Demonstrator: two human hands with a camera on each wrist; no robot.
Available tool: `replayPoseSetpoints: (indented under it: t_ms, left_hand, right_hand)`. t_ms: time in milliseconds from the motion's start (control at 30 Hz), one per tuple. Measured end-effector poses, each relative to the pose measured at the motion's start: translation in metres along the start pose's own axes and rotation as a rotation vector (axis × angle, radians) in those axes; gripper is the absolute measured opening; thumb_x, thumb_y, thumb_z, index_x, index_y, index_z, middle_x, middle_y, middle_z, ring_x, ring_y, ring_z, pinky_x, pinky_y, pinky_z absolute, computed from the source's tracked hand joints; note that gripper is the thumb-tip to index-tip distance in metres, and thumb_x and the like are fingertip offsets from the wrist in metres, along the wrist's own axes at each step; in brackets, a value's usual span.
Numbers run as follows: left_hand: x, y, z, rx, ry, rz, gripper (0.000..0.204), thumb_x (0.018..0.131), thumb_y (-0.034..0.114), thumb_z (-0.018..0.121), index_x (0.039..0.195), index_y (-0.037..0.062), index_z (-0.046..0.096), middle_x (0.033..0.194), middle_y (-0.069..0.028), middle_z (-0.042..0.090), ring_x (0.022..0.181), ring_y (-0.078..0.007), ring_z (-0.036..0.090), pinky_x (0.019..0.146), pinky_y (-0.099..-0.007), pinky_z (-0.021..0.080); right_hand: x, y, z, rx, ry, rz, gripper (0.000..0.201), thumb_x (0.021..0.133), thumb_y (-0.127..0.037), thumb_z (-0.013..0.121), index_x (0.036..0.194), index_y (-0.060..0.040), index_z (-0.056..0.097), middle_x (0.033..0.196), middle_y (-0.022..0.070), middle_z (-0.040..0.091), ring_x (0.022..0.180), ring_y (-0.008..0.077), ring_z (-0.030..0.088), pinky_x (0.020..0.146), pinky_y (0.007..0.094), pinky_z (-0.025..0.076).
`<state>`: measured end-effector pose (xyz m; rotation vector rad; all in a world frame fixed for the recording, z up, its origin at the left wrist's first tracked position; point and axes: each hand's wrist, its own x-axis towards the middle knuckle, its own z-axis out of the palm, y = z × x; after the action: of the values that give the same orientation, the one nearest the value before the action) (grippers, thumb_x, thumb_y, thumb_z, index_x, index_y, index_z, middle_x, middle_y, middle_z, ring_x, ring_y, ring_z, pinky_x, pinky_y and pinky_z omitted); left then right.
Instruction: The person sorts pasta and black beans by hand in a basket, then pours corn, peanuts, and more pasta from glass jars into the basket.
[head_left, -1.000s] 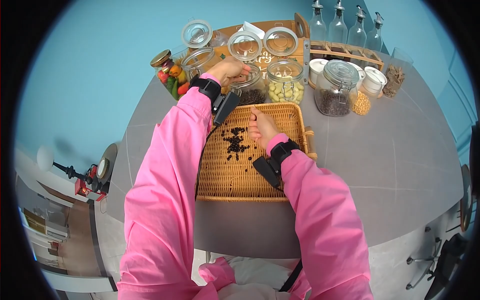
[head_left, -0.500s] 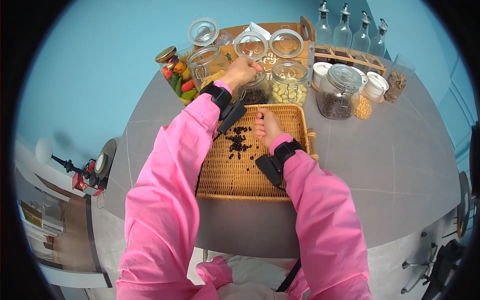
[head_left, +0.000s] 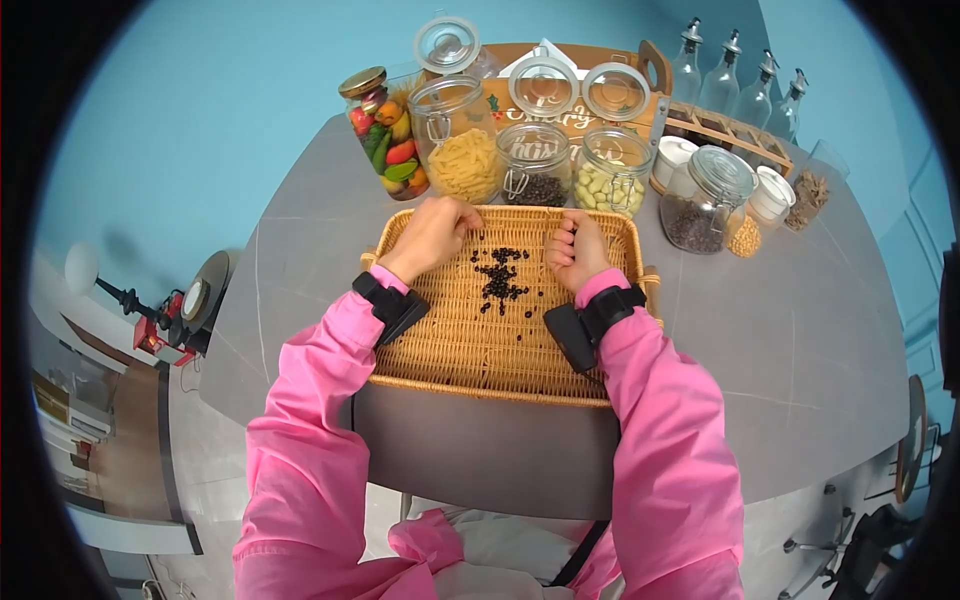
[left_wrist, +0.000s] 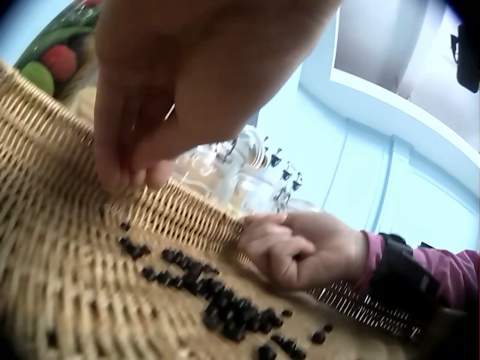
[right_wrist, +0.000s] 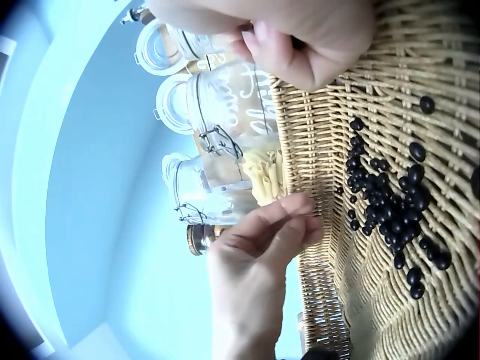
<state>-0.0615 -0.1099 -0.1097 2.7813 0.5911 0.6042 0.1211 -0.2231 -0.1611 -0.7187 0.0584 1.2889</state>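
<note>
Scattered black beans (head_left: 500, 282) lie in a shallow wicker basket (head_left: 450, 360) on the grey table. My left hand (head_left: 432, 238) is over the basket's back left, fingers loosely bent and pointing down. In the left wrist view its fingertips (left_wrist: 127, 180) come close over the weave near a few beans, and nothing shows between them. At the back right of the basket, my right hand (head_left: 580, 250) is curled into a fist; the inside of its palm is hidden. Behind the basket stands an open clip-top jar (head_left: 537, 185) of dark beans.
Open jars of penne (head_left: 463, 165) and pale green-yellow pieces (head_left: 610, 185) flank the bean jar. A tall vegetable-filled jar (head_left: 390, 145) stands left. To the right are a closed jar (head_left: 697, 215), white canisters (head_left: 770, 193) and pump bottles (head_left: 722, 80). A wooden crate (head_left: 590, 105) stands behind.
My left hand has come away from the bean jar, moving left and toward me over the basket. The right hand stays curled at the back right. The head view has shifted slightly.
</note>
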Motion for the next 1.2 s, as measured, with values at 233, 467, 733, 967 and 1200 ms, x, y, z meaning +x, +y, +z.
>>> replayPoseSetpoints:
  t_ms: [233,467,733,967,1200]
  left_hand:
    - [-0.01,-0.018,0.028,-0.052,0.041,-0.028,0.015,0.074,0.004,0.058,0.085,-0.0007,0.067,0.082,-0.0194,0.065,0.08,-0.0344,0.062,0.074,-0.0422,0.048]
    - [-0.01,-0.023,0.018,-0.224,-0.11,-0.063,0.013,0.07,-0.001,0.057,0.081,-0.0005,0.065,0.071,-0.0133,0.063,0.07,-0.0291,0.062,0.067,-0.0338,0.05]
    - [-0.017,-0.014,0.01,-0.264,-0.22,-0.03,0.026,0.071,0.007,0.07,0.095,0.0005,0.064,0.082,-0.0075,0.063,0.072,-0.0192,0.061,0.067,-0.0299,0.05]
    - [-0.014,-0.006,0.015,-0.261,-0.249,-0.082,0.031,0.06,0.011,0.078,0.086,-0.0001,0.065,0.082,-0.0112,0.066,0.079,-0.0245,0.063,0.071,-0.0329,0.05]
    - [-0.006,-0.008,0.02,-0.194,-0.222,-0.035,0.024,0.06,0.007,0.075,0.081,0.0007,0.066,0.077,-0.0109,0.066,0.075,-0.0259,0.064,0.068,-0.0335,0.051]
  right_hand:
    - [0.002,0.002,-0.005,-0.054,-0.022,0.037,0.027,0.092,-0.022,0.045,0.067,-0.0156,0.038,0.054,-0.0055,0.028,0.041,0.0076,0.022,0.034,0.0224,0.017]
    - [0.001,0.002,-0.002,-0.084,-0.014,0.045,0.026,0.091,-0.022,0.048,0.067,-0.0157,0.038,0.053,-0.006,0.026,0.04,0.0073,0.021,0.034,0.0227,0.017]
    - [-0.001,0.002,-0.001,-0.096,-0.037,0.07,0.026,0.091,-0.022,0.047,0.068,-0.0149,0.039,0.053,-0.0057,0.027,0.041,0.0075,0.021,0.034,0.0224,0.018]
    - [-0.002,0.002,0.001,-0.13,-0.028,0.082,0.025,0.092,-0.021,0.048,0.07,-0.013,0.04,0.055,-0.0047,0.032,0.042,0.0071,0.025,0.034,0.0213,0.019]
    - [-0.001,0.003,0.0,-0.167,-0.056,0.086,0.024,0.092,-0.022,0.048,0.071,-0.0131,0.041,0.055,-0.0041,0.034,0.041,0.0072,0.025,0.033,0.0214,0.019]
